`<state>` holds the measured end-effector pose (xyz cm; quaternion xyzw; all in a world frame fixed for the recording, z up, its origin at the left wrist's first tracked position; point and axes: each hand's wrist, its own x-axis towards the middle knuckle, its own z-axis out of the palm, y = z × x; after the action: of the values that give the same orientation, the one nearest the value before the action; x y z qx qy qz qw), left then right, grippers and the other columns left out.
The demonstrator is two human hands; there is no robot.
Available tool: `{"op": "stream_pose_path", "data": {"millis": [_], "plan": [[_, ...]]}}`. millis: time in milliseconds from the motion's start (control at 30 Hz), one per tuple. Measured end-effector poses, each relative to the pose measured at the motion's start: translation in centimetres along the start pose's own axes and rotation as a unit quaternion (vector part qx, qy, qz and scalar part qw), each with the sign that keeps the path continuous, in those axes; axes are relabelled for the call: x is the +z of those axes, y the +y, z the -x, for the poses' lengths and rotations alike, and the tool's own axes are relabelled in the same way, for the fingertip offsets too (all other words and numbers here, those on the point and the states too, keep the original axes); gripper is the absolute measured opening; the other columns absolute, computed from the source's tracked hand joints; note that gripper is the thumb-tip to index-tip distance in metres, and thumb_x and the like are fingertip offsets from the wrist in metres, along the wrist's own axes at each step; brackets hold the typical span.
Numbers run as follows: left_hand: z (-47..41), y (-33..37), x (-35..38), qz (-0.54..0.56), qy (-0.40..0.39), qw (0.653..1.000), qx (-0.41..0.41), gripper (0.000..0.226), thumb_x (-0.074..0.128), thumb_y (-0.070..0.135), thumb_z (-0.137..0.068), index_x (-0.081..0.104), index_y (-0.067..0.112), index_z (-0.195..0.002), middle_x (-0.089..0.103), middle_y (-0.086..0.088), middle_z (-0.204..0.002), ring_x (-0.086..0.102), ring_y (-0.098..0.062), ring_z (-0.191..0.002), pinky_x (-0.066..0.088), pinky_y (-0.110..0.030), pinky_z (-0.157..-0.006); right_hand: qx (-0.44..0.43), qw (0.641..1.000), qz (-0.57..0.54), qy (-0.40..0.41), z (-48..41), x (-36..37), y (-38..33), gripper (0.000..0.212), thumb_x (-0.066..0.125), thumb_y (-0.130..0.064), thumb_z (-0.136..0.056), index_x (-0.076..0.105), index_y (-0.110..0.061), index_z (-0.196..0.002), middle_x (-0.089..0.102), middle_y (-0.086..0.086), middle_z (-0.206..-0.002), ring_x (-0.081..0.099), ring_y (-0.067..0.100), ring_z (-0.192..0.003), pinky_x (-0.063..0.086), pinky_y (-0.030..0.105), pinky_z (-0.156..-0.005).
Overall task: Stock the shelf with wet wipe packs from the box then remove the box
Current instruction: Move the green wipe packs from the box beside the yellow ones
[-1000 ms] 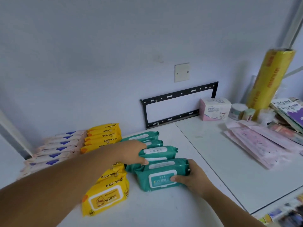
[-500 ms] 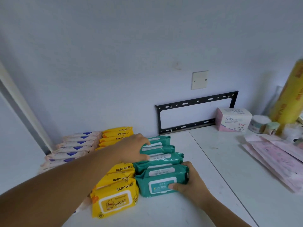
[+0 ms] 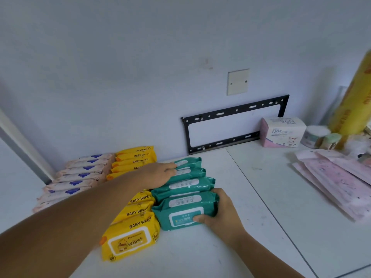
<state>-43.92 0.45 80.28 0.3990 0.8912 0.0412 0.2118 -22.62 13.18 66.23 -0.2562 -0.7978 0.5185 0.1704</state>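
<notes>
Several green wet wipe packs point(image 3: 186, 184) stand in a row on the white shelf point(image 3: 200, 257), running back toward the wall. My right hand point(image 3: 222, 215) grips the right end of the front green pack point(image 3: 178, 213), thumb on its face. Reaching over the yellow row, my left hand point(image 3: 158, 175) rests with fairly straight fingers on the tops of the rear green packs. A row of yellow baby wipe packs point(image 3: 130, 237) stands left of the green row. Further left is a row of pale packs with blue labels point(image 3: 80, 177). No box is in view.
A black metal bracket point(image 3: 232, 125) is fixed to the wall behind. On the right stand an N95 mask box point(image 3: 283, 131), small round jars point(image 3: 315, 135) and a tall yellow film roll point(image 3: 355, 101). Pink flat packets point(image 3: 337, 177) lie at the right.
My left hand has slid back along the green row toward the wall. The green packs now stand closer together. My right hand keeps its grip on the front pack.
</notes>
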Motion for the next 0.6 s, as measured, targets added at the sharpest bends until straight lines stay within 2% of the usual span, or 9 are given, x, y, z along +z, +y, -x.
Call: {"op": "stream_pose_path", "data": {"millis": [100, 200, 267, 333, 400, 467, 533, 600], "plan": [[-0.1, -0.2, 0.1, 0.002, -0.012, 1.000, 0.002, 0.052, 0.031, 0.057, -0.103, 0.031, 0.044, -0.153, 0.027, 0.006, -0.164, 0.030, -0.025, -0.148, 0.023, -0.039, -0.121, -0.009, 1.000, -0.002, 0.002, -0.1, 0.0, 0.0, 0.085, 0.093, -0.060, -0.048, 0.046, -0.048, -0.117, 0.067, -0.013, -0.114, 0.066, 0.011, -0.107, 0.058, 0.042, -0.089], [0.7, -0.5, -0.1, 0.015, -0.006, 0.999, 0.049, 0.060, 0.038, 0.067, -0.096, 0.041, 0.038, -0.148, 0.045, 0.006, -0.152, 0.045, -0.018, -0.136, 0.039, -0.041, -0.113, -0.008, 1.000, -0.001, 0.005, 0.2, -0.3, -0.4, 0.088, 0.094, -0.058, -0.047, 0.040, -0.050, -0.116, 0.066, -0.015, -0.115, 0.067, 0.009, -0.105, 0.060, 0.039, -0.088], [2.4, -0.8, -0.1, -0.012, 0.024, 0.996, 0.082, 0.068, 0.043, 0.072, -0.090, 0.043, 0.032, -0.146, 0.047, 0.009, -0.147, 0.046, -0.015, -0.135, 0.042, -0.039, -0.110, -0.012, 1.000, 0.000, -0.001, 0.4, -0.5, -0.7, 0.090, 0.094, -0.058, -0.048, 0.037, -0.051, -0.118, 0.065, -0.016, -0.118, 0.066, 0.008, -0.108, 0.060, 0.039, -0.089], [5.0, -1.8, 0.3, -0.072, 0.051, 0.991, 0.098, 0.085, 0.045, 0.079, -0.083, 0.032, 0.030, -0.152, 0.035, 0.009, -0.157, 0.034, -0.013, -0.143, 0.034, -0.037, -0.117, -0.020, 1.000, 0.003, -0.012, 0.4, -0.8, -1.1, 0.091, 0.093, -0.058, -0.051, 0.035, -0.053, -0.121, 0.063, -0.018, -0.122, 0.065, 0.008, -0.112, 0.059, 0.038, -0.093], [7.9, -3.8, 1.1, -0.128, 0.050, 0.985, 0.101, 0.108, 0.047, 0.088, -0.073, 0.016, 0.030, -0.158, 0.015, 0.008, -0.166, 0.017, -0.012, -0.151, 0.019, -0.034, -0.122, -0.027, 0.999, -0.003, -0.019, 0.5, -1.1, -1.6, 0.095, 0.093, -0.056, -0.053, 0.034, -0.050, -0.127, 0.061, -0.021, -0.125, 0.062, 0.005, -0.116, 0.058, 0.034, -0.096], [10.1, -6.2, 2.3, -0.181, 0.045, 0.979, 0.085, 0.125, 0.049, 0.094, -0.065, -0.001, 0.029, -0.160, -0.004, 0.007, -0.168, 0.001, -0.013, -0.154, 0.002, -0.031, -0.120, -0.026, 0.999, -0.013, -0.019, 0.7, -1.2, -2.0, 0.099, 0.094, -0.050, -0.056, 0.031, -0.050, -0.131, 0.057, -0.026, -0.127, 0.060, -0.001, -0.117, 0.055, 0.025, -0.095], [11.5, -8.4, 3.9, -0.216, 0.055, 0.973, 0.068, 0.135, 0.050, 0.097, -0.059, -0.014, 0.030, -0.158, -0.017, 0.007, -0.167, -0.010, -0.016, -0.154, -0.011, -0.033, -0.115, -0.020, 0.999, -0.029, -0.026, 0.9, -1.2, -2.3, 0.100, 0.095, -0.040, -0.061, 0.027, -0.048, -0.134, 0.053, -0.032, -0.125, 0.057, -0.015, -0.112, 0.052, 0.009, -0.083], [12.0, -10.2, 5.5, -0.232, 0.073, 0.968, 0.068, 0.137, 0.049, 0.097, -0.059, -0.022, 0.031, -0.155, -0.027, 0.007, -0.163, -0.017, -0.017, -0.153, -0.016, -0.036, -0.115, -0.013, 0.999, -0.035, -0.024, 1.0, -1.1, -2.6, 0.101, 0.095, -0.030, -0.065, 0.024, -0.044, -0.135, 0.049, -0.036, -0.121, 0.052, -0.030, -0.102, 0.046, -0.002, -0.071]]}}
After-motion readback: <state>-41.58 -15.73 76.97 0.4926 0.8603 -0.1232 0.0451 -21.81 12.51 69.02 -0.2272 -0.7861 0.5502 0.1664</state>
